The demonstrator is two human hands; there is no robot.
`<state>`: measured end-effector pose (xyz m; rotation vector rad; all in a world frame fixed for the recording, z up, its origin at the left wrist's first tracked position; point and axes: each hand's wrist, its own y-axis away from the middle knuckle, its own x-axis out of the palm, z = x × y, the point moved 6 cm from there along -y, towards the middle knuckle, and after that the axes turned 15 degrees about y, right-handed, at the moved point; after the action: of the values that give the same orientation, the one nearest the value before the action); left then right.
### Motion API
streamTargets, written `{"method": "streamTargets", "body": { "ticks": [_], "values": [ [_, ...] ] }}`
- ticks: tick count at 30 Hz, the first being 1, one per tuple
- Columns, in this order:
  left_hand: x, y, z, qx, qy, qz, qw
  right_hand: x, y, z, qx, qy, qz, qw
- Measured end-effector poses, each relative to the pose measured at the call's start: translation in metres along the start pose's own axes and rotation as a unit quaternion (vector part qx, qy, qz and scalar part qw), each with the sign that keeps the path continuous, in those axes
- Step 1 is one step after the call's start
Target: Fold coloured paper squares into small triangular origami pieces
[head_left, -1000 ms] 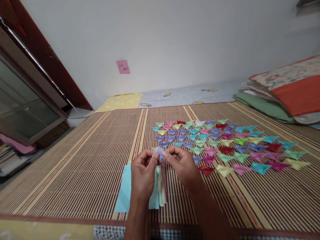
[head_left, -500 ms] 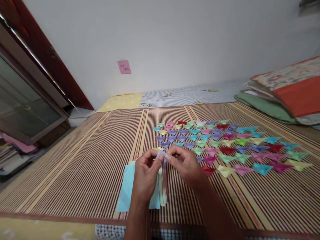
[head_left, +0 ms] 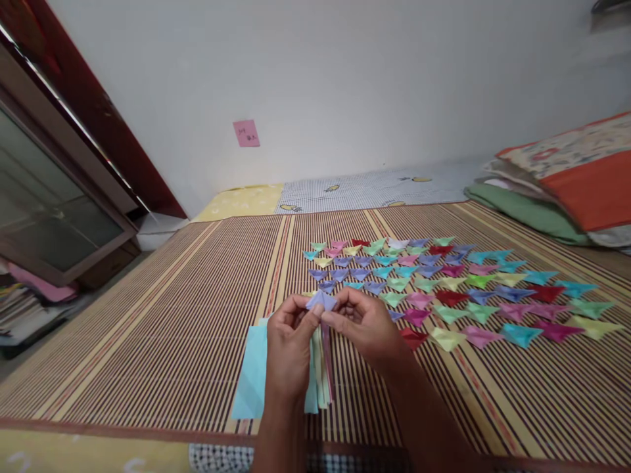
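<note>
fold tip: edges are best lined up before the crease gets pressed flat, corners kept pinched tight
paper piece (head_left: 321,300): lavender, held up above the mat (head_left: 172,341), pinched between both hands
left hand (head_left: 288,348): fingers clamped on the piece from 8 o'clock
right hand (head_left: 365,325): fingers clamped on it from 4 o'clock
sheets (head_left: 249,381): stacked right below the hands
folded pieces (head_left: 444,289): laid out in rows toward 2 o'clock

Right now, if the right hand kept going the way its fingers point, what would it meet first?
The right hand points leftward at the folded lilac paper piece it already pinches; just beyond are the left hand's fingertips. Depth between them is unclear.
</note>
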<state>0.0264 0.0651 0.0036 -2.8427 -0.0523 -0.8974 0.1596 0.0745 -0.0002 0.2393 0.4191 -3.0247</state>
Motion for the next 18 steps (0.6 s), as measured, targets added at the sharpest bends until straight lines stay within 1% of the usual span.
{"method": "streamTargets", "body": {
  "ticks": [2, 4, 8, 11, 13, 16, 18],
  "values": [
    [0.000, 0.000, 0.001, 0.003, 0.033, -0.015, 0.999, 0.001, 0.001, 0.001, 0.000, -0.002, -0.016, 1.000],
    [0.000, -0.001, 0.001, -0.009, 0.041, -0.012, 0.999, 0.000, 0.001, 0.003, -0.006, 0.007, -0.018, 1.000],
    [0.002, -0.001, 0.000, -0.054, -0.026, 0.042, 0.997, -0.006, 0.003, 0.004, -0.005, 0.066, 0.019, 0.998],
    [0.002, 0.000, 0.000, -0.054, -0.068, 0.068, 0.994, -0.011, 0.004, 0.004, -0.003, 0.088, 0.050, 0.995],
    [0.002, 0.000, 0.000, -0.034, -0.061, 0.052, 0.996, -0.013, 0.004, 0.006, -0.005, 0.084, 0.055, 0.995],
    [-0.001, 0.000, 0.001, 0.001, -0.030, 0.004, 1.000, -0.015, 0.004, 0.010, -0.013, 0.080, 0.050, 0.995],
    [0.000, 0.000, 0.002, -0.001, -0.018, 0.004, 1.000, -0.015, 0.004, 0.014, -0.028, 0.070, 0.043, 0.996]
  ]
}}
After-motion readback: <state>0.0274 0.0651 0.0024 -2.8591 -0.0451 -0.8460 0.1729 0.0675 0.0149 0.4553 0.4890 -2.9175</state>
